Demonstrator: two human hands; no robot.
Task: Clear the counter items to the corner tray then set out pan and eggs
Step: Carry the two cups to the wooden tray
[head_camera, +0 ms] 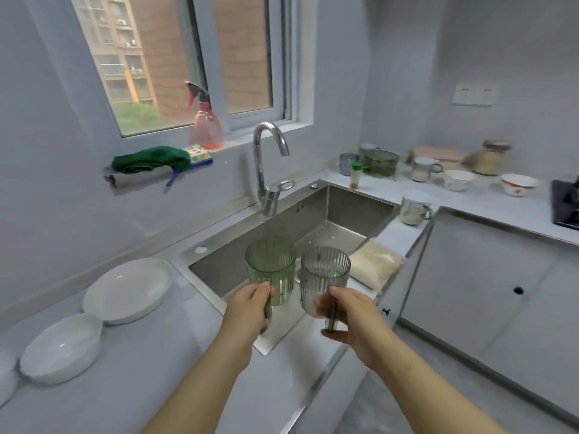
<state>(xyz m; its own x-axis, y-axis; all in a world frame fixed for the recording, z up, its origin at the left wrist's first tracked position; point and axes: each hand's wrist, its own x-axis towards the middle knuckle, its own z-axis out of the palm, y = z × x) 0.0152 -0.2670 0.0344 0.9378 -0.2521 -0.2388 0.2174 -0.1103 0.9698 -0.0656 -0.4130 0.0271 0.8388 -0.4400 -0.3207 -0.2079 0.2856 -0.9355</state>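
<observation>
My left hand [250, 308] grips the handle of a green ribbed cup [271, 266], held upright over the steel sink [344, 208]. Beside it, my right hand [347, 314] grips the handle of a clear grey ribbed cup [324, 274], also upright above the sink's front edge. In the far corner of the counter stand a grey cup [347, 162], a green lidded pot [380, 162] and a small green-capped bottle [356, 175]. No pan or eggs are in view.
Two white dishes [128, 289] [61, 347] lie on the left counter. A bag of rice [376, 266] sits at the sink's right rim. Glass mugs [413, 208] [423, 169], two bowls [459, 180] [518, 184], a jar [490, 158] and the hob's edge [565, 205] occupy the right counter. The tap [266, 164] rises behind the sink.
</observation>
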